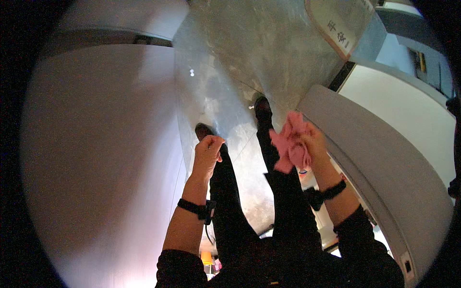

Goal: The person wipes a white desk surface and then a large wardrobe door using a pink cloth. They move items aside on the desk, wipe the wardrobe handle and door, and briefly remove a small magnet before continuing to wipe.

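Note:
My right hand [317, 142] grips a crumpled pink cloth [293, 144], which hangs in loose folds over my leg. To the left, my left hand [209, 154] is held in front of my other leg, fingers curled in, and nothing shows in it. Each wrist wears a black strap; the one on the left forearm carries a small black device [209, 211] with a cable. Below the hands are my dark trousers and two dark shoes [263, 108], one farther forward than the other.
A smooth pale wall [97, 144] rises close on the left. On the right runs a grey wall [378, 144] with a socket-like plate [407, 266] low down. The grey floor [230, 54] reaches a mat [340, 25] bearing writing. Something orange [206, 257] stands behind me.

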A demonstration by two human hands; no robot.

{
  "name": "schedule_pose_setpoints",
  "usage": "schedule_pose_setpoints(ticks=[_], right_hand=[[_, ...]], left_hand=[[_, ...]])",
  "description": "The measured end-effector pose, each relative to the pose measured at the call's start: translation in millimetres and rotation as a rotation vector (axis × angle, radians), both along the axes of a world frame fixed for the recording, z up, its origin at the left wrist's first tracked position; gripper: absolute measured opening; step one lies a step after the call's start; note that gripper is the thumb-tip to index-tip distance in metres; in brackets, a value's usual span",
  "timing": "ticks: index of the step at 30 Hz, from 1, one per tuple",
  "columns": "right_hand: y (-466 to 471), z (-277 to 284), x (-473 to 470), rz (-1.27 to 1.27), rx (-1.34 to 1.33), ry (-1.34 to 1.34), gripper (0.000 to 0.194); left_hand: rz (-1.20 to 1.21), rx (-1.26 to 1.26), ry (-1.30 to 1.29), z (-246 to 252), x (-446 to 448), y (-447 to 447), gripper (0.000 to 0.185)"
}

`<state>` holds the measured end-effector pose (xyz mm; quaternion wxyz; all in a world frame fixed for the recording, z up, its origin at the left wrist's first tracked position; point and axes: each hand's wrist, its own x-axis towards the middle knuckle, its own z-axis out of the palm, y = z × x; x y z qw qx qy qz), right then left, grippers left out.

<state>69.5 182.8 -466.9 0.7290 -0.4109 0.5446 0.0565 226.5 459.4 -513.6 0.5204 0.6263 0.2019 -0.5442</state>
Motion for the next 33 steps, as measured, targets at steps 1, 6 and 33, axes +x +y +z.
schedule_pose_setpoints(ticks=[1,6,33], right_hand=[[8,-9,-13,-0.002,0.032,0.048,0.019],[31,-51,-56,-0.056,0.128,0.166,0.025],[33,-115,35,0.042,0.010,0.128,0.039]], left_hand=[[-0.056,0.001,0.037,-29,-3,-10,0.019],[-0.487,0.061,-0.229,-187,-58,-52,0.035],[-0.081,0.557,-0.842,-443,137,2,0.029]])
